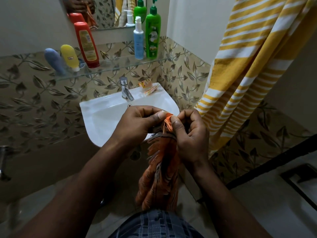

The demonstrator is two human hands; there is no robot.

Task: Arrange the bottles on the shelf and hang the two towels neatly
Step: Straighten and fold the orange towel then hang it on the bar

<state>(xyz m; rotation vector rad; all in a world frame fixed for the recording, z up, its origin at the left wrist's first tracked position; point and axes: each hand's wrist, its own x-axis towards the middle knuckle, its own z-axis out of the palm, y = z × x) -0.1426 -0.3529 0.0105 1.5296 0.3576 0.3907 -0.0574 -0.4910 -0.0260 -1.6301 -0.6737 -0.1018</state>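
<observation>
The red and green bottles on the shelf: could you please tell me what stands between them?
Head view: only the blue pump bottle, beside the green bottle; the shelf toward the red bottle is bare.

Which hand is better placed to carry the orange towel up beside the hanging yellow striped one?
Probably the right hand: it pinches the orange towel at its top and sits nearer the yellow striped towel, which hangs on that side. The left hand pinches it too, but over the sink.
</observation>
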